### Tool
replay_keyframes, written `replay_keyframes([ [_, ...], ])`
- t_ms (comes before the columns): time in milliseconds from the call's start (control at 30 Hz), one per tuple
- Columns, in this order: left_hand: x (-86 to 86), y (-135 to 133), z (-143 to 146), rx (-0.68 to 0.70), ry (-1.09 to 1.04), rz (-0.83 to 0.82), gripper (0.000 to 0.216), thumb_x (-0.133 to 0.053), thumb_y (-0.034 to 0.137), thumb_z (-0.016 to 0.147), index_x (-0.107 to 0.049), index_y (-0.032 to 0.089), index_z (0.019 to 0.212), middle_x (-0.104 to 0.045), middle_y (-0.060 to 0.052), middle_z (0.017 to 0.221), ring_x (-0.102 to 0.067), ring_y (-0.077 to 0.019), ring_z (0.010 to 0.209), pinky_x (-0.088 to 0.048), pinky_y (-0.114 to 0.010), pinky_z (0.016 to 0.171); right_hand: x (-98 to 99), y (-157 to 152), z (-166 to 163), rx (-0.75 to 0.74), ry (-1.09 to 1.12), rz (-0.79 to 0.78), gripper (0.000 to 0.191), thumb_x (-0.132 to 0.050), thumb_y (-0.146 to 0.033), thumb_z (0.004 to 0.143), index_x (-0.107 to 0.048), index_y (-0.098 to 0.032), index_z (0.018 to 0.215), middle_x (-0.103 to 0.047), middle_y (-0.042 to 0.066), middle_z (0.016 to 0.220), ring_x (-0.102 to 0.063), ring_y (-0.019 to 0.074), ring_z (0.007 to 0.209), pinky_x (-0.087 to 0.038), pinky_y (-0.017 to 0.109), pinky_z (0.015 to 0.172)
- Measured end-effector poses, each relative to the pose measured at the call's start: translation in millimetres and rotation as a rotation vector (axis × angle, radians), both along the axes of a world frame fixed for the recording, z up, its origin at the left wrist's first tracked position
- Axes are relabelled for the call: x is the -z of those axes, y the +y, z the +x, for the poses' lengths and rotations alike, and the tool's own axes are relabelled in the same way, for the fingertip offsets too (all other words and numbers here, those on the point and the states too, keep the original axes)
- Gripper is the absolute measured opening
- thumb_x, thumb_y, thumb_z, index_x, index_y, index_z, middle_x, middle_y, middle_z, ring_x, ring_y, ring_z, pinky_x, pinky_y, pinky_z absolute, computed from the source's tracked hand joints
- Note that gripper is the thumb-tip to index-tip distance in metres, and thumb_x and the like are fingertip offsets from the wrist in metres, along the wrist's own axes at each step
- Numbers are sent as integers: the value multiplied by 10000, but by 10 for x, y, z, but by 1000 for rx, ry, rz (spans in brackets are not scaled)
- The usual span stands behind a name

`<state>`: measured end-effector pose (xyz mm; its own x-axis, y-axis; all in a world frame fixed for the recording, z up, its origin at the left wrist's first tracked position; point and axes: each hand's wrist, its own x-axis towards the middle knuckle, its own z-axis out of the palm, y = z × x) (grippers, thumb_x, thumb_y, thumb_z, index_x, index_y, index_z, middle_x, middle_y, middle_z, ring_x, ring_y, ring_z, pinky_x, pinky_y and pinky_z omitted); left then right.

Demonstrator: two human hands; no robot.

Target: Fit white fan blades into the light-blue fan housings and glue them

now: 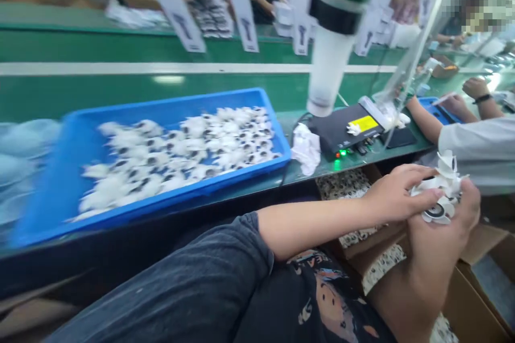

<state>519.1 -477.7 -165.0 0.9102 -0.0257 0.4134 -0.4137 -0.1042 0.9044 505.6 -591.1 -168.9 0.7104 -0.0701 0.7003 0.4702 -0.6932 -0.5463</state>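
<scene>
Off to the right, both of my hands are together around a small cluster of white fan blades (447, 171) with dark round hubs. My right hand (446, 230) is cupped underneath, its fingers and thumb closed about them. From the left, my left hand (396, 190) reaches across, with thumb and fingers pressed on the same cluster. How many blades each hand grips is partly hidden. On the bench to the left, a blue tray (277, 123) holds many similar white fan blades (161, 161).
Cardboard boxes (475, 300) filled with small white parts stand below the bench edge. A black device (341, 128) with lit lamps sits beside crumpled paper (306, 147). A green-topped cylinder (332, 53) hangs above. At right, a co-worker's arm (426, 120) extends over the bench. Pale blue parts (28, 144) lie far left.
</scene>
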Motion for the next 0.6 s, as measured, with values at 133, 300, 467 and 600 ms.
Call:
replay_keyframes([
  [133, -101, 585, -294, -240, -103, -13, 399, -588, 346, 901, -611, 125, 1232, -585, -129, 1332, -486, -238, 1290, -351, -346, 1139, -209, 555, -104, -226, 22, -64, 707, -661, -414, 783, -451, -199, 1422, -467, 206, 1301, -523, 355, 1201, -478, 524, 951],
  [300, -72, 1453, -642, -627, -175, -15, 417, -517, 373, 916, -598, 141, 1253, -597, -115, 1305, -504, -255, 1261, -358, -373, 1125, -292, 1538, -81, -605, 48, -123, 693, -572, -531, 826, -420, -215, 1423, -405, 202, 1318, -550, 369, 1144, -490, 542, 908],
  [467, -15, 2321, -970, -957, 269, 226, 478, -407, 318, 968, -468, 105, 1392, -509, -149, 1415, -452, -223, 1332, -340, -352, 1137, -14, 2561, 139, -1063, 240, -405, 855, -585, -461, 836, -155, -207, 1530, -272, 212, 1452, -405, 343, 1324, -395, 517, 1057],
  [600, 91, 2692, -1373, -968, 704, 434, 530, -607, 401, 868, -560, 130, 1321, -412, -186, 1498, -332, -372, 1408, -208, -581, 1160, 352, 2987, 286, -1305, 308, -687, 756, -657, -446, 766, -418, -163, 1425, -327, 205, 1470, -339, 357, 1380, -351, 518, 1104],
])
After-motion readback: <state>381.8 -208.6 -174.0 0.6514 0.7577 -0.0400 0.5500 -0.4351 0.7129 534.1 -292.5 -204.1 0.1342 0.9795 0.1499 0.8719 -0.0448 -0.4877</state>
